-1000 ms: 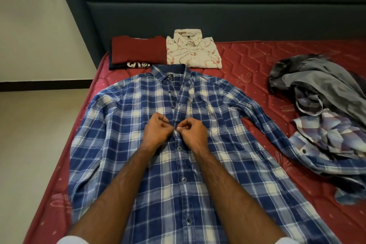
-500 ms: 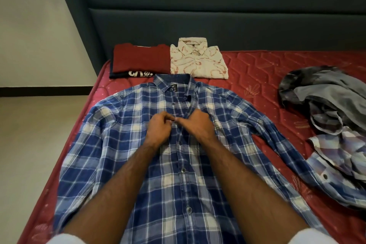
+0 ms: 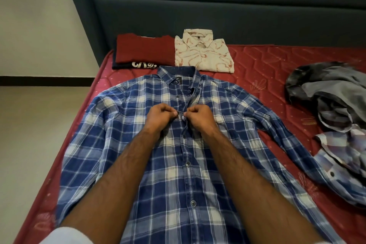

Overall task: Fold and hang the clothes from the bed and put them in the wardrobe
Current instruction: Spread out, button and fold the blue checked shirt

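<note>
1. Two hands worked at the placket of a blue-and-white plaid button-up shirt (image 3: 150, 164), which lay face up, sleeves spread, on the red quilted mattress (image 3: 267, 69).
2. Left hand (image 3: 161, 118) pinched the button-side edge; right hand (image 3: 199, 118) pinched the opposite edge.
3. Folded red garment (image 3: 144, 49) and folded cream patterned shirt (image 3: 204, 53) lay beyond the collar.
4. Unfolded grey and plaid clothes (image 3: 336, 105) were heaped at right.

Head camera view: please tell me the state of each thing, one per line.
Blue plaid shirt: spread flat, partly buttoned.
Left hand: pinching the placket.
Right hand: pinching the placket.
Red garment: folded.
Cream patterned shirt: folded.
Grey clothes pile: crumpled, unfolded.
</note>
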`<action>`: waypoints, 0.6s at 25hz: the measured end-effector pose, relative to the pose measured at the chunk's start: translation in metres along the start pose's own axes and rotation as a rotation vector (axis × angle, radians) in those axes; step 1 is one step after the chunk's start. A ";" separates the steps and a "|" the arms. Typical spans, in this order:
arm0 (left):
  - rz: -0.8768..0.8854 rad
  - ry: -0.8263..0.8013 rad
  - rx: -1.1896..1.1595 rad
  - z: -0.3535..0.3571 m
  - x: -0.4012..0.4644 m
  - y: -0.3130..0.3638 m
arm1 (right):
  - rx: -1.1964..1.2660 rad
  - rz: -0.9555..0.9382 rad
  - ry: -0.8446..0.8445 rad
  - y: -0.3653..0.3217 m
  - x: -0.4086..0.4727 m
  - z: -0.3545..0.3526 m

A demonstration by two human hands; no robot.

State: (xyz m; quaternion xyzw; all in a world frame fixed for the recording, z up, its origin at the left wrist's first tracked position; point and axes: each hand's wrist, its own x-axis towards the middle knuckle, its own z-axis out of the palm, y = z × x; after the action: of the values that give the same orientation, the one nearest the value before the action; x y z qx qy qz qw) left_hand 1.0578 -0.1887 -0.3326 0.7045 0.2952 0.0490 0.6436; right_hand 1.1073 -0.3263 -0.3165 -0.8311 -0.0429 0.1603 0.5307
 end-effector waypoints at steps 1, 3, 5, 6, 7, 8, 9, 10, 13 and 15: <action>-0.010 0.001 -0.027 0.000 0.000 0.000 | 0.001 0.007 0.012 0.001 -0.002 0.003; -0.009 0.008 -0.055 0.000 -0.001 0.001 | 0.039 0.005 0.052 0.005 -0.004 0.008; 0.005 0.008 -0.072 0.003 -0.002 0.002 | 0.102 -0.005 0.070 0.009 -0.004 0.012; 0.008 0.008 -0.084 0.005 -0.003 0.001 | 0.132 -0.009 0.072 0.011 -0.005 0.013; 0.010 0.013 -0.084 0.006 -0.003 0.000 | 0.166 -0.007 0.073 0.013 -0.005 0.014; 0.013 0.019 -0.072 0.006 -0.003 -0.001 | 0.201 -0.002 0.075 0.014 -0.006 0.015; 0.018 0.021 -0.058 0.005 -0.004 -0.001 | 0.230 0.008 0.079 0.016 -0.007 0.015; 0.020 0.019 -0.056 0.005 -0.004 -0.001 | 0.255 0.017 0.077 0.017 -0.007 0.014; 0.022 0.013 -0.045 0.005 -0.003 -0.002 | 0.285 0.005 0.043 0.018 -0.007 0.009; 0.032 0.020 -0.008 0.004 -0.001 -0.004 | 0.265 -0.034 0.038 0.020 -0.006 0.007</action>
State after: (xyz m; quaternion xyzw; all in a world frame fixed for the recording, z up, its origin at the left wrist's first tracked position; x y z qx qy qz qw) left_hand 1.0579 -0.1927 -0.3370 0.7058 0.2903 0.0677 0.6426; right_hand 1.0969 -0.3302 -0.3361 -0.7559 -0.0251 0.1397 0.6391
